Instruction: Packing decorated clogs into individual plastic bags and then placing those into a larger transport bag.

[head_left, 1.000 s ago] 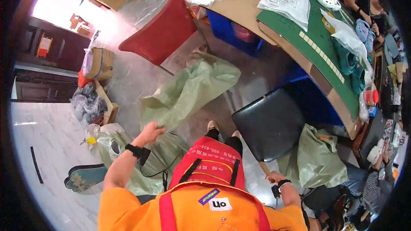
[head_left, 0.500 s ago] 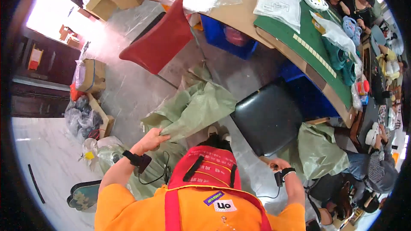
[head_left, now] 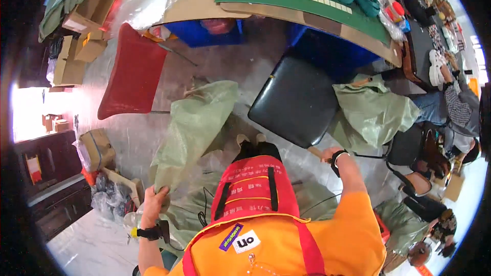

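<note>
Left hand [head_left: 153,200] is clamped on the bottom edge of a green woven sack [head_left: 193,128], which stretches off toward 1 o'clock over the floor. Right hand [head_left: 330,154], at the black stool's [head_left: 296,99] 5 o'clock corner, can't tell its grip.

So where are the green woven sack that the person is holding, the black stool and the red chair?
Green woven sack [head_left: 197,122], head view, middle of its flat cloth.
Black stool [head_left: 299,99], head view, centre of the seat pad.
Red chair [head_left: 134,74], head view, middle of the red seat.
</note>
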`<control>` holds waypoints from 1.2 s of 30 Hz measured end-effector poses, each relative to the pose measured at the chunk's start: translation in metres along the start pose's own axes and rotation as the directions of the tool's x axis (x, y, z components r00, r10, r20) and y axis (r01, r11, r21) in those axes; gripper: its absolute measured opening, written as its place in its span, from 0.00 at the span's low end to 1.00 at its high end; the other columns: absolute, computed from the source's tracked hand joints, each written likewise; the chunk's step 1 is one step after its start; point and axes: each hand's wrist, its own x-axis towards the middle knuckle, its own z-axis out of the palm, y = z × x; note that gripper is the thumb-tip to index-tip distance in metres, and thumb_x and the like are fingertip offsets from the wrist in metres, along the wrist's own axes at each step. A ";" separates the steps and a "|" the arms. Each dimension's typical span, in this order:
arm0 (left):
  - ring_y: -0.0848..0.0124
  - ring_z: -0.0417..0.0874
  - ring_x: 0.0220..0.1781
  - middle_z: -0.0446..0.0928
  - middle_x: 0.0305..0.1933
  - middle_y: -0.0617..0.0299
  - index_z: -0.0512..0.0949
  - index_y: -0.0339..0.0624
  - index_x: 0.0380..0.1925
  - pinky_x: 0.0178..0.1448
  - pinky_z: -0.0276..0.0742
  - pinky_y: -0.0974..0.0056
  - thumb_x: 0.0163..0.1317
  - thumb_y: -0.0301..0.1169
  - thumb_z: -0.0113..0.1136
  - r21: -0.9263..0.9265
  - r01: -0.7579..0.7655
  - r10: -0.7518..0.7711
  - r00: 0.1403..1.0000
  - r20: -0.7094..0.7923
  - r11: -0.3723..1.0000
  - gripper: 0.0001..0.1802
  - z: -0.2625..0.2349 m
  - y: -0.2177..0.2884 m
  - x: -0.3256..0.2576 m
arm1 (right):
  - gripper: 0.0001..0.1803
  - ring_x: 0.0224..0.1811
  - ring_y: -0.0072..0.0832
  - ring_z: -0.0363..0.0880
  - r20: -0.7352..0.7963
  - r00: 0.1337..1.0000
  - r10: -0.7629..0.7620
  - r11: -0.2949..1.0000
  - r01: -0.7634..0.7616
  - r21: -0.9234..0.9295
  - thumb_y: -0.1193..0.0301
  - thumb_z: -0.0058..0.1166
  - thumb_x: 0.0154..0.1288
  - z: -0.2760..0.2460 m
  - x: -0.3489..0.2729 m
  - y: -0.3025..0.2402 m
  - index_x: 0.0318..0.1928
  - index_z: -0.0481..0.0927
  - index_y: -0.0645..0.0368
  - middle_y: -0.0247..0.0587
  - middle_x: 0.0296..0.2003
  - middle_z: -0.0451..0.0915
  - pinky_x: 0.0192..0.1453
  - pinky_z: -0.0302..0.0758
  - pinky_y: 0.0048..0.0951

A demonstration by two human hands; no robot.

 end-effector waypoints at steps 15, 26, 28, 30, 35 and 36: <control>0.53 0.74 0.42 0.73 0.41 0.47 0.71 0.39 0.43 0.47 0.68 0.60 0.60 0.35 0.44 0.114 -0.780 0.396 0.432 0.810 0.616 0.15 0.215 0.087 0.025 | 0.35 0.60 0.37 0.56 -0.072 0.616 -0.785 0.474 0.670 0.571 0.60 0.41 0.56 -0.004 -0.123 -0.142 0.63 0.46 0.53 0.47 0.61 0.49 0.58 0.60 0.37; 0.64 0.72 0.48 0.71 0.47 0.51 0.68 0.36 0.48 0.51 0.66 0.63 0.59 0.39 0.47 0.029 -0.803 0.610 0.475 0.634 0.595 0.21 0.143 0.094 0.088 | 0.13 0.28 0.32 0.76 -0.453 0.452 -0.769 0.430 0.889 0.158 0.72 0.48 0.42 0.088 -0.071 -0.191 0.32 0.76 0.61 0.48 0.26 0.77 0.35 0.69 0.29; 0.61 0.70 0.51 0.70 0.49 0.50 0.69 0.36 0.47 0.54 0.65 0.61 0.56 0.37 0.49 0.205 -0.647 0.572 0.753 0.324 0.735 0.21 0.073 0.103 0.128 | 0.11 0.27 0.27 0.74 -0.491 0.522 -0.698 0.540 0.833 0.118 0.76 0.43 0.42 0.078 -0.095 -0.195 0.30 0.76 0.64 0.45 0.24 0.77 0.34 0.68 0.28; 0.55 0.68 0.51 0.71 0.46 0.47 0.71 0.37 0.44 0.55 0.63 0.57 0.48 0.35 0.51 0.525 -0.565 0.701 0.707 -0.089 0.637 0.22 -0.001 0.097 0.172 | 0.12 0.27 0.26 0.73 -0.472 0.598 -0.648 0.527 0.799 0.289 0.78 0.42 0.41 0.079 -0.081 -0.200 0.29 0.76 0.64 0.43 0.23 0.77 0.34 0.68 0.28; 0.55 0.62 0.54 0.61 0.52 0.51 0.57 0.48 0.55 0.52 0.62 0.50 0.40 0.36 0.62 0.885 0.093 0.760 0.476 -0.442 0.457 0.39 -0.150 0.064 0.248 | 0.12 0.28 0.25 0.75 -0.516 0.617 -0.594 0.392 0.782 0.485 0.82 0.40 0.42 0.095 -0.042 -0.218 0.29 0.76 0.66 0.40 0.27 0.78 0.35 0.71 0.26; 0.56 0.61 0.54 0.61 0.52 0.52 0.56 0.48 0.56 0.52 0.61 0.50 0.40 0.36 0.63 0.898 0.155 0.760 0.486 -0.432 0.412 0.40 -0.171 0.057 0.258 | 0.12 0.28 0.25 0.75 -0.518 0.615 -0.595 0.394 0.785 0.479 0.82 0.40 0.42 0.090 -0.075 -0.237 0.29 0.76 0.66 0.40 0.27 0.78 0.35 0.71 0.26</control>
